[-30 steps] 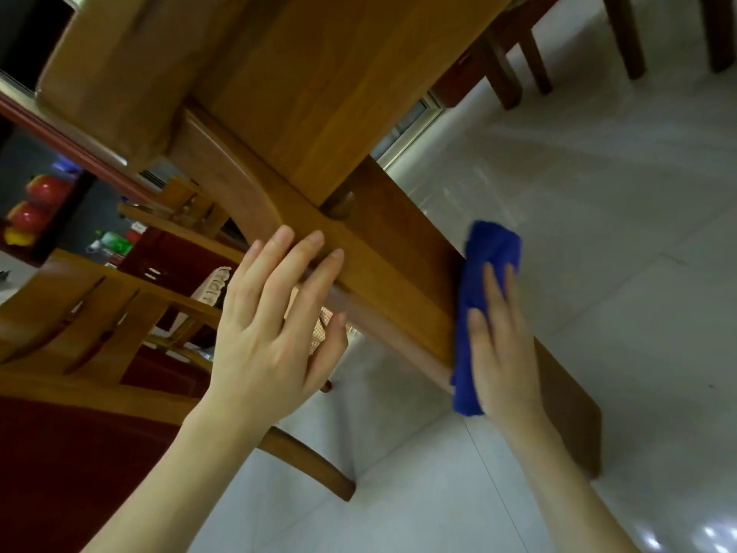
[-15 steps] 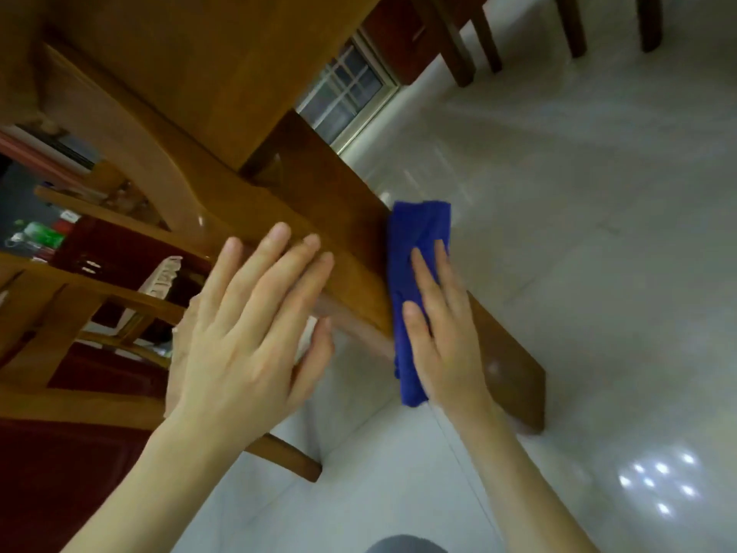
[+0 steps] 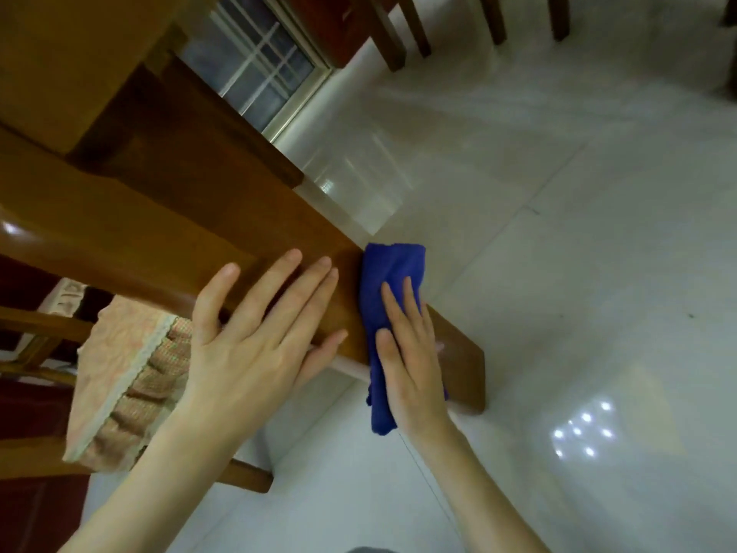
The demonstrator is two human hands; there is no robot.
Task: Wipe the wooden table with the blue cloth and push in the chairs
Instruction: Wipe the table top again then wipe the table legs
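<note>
A folded blue cloth (image 3: 393, 309), long axis crossing the brown wooden bench leg (image 3: 223, 217), is being pressed there by the flat, unclenched right hand (image 3: 410, 353); the left hand (image 3: 255, 341) is being rested open beside it.

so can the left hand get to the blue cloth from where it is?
Probably yes. The left hand lies flat on the wooden table leg right beside the blue cloth, with only bare wood between. But the right hand presses on the cloth, covering its lower half.
</note>
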